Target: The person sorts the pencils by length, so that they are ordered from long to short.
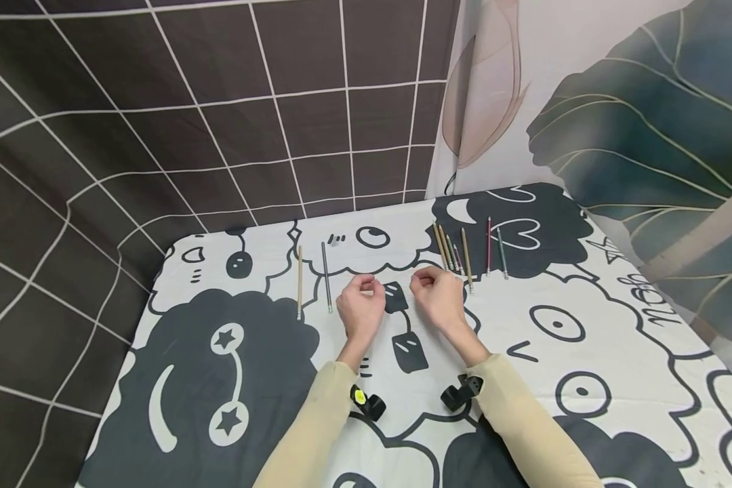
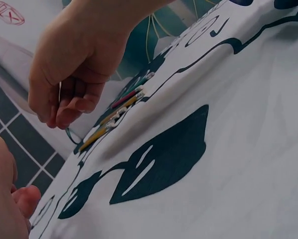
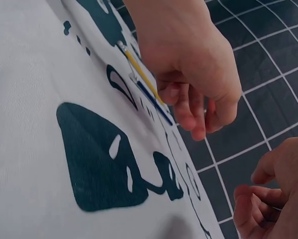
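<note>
Both hands hover over the patterned cloth, apart from each other, fingers loosely curled, with nothing seen in them. My left hand (image 1: 361, 310) is nearest a dark pencil (image 1: 326, 278), and a yellow pencil (image 1: 300, 285) lies farther left. Close to my right hand (image 1: 440, 298) is a yellow pencil (image 1: 466, 261) beside a bunch of several pencils (image 1: 444, 245). To the right of these lie a red pencil (image 1: 489, 247) and a green pencil (image 1: 502, 254). In the right wrist view, the left hand (image 3: 194, 74) partly covers the far ends of the two left pencils.
A black and white cartoon cloth (image 1: 494, 434) covers the table. Behind it hangs a dark curtain with a white grid (image 1: 219, 122), and at the right a leaf-print curtain (image 1: 646, 135). Small black cameras (image 1: 375, 407) sit on the wrists.
</note>
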